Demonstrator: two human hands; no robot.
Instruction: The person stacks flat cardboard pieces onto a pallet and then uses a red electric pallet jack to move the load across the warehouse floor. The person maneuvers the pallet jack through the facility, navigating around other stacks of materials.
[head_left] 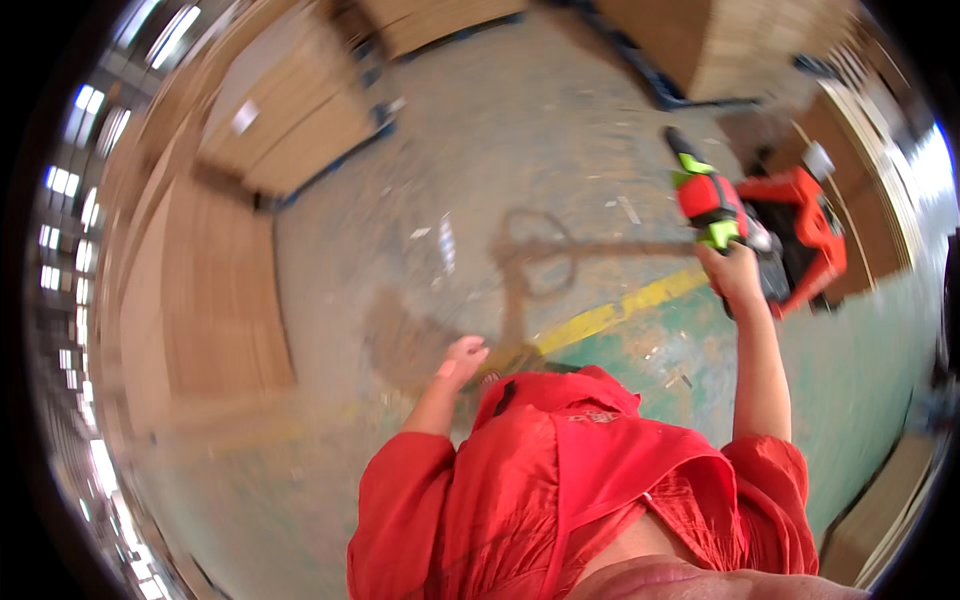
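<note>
My right hand (733, 272) is closed around the grip of a red, black and lime-green power tool (712, 198), held out at the right. Just beyond that tool shows a bulky orange-red and black machine (815, 240); whether the two are joined, I cannot tell. In front of my body at centre left hangs my left hand (465, 358), its fingers loosely curled and apart, with nothing visible in it. Motion blurs the fingers a little.
Tall stacks of brown board (220, 290) line the left side. More stacks (290, 110) stand on blue pallets at the back left and back right. Brown panels (860, 190) lean at the right. A yellow line (620, 305) crosses the grey-green floor, where scraps lie.
</note>
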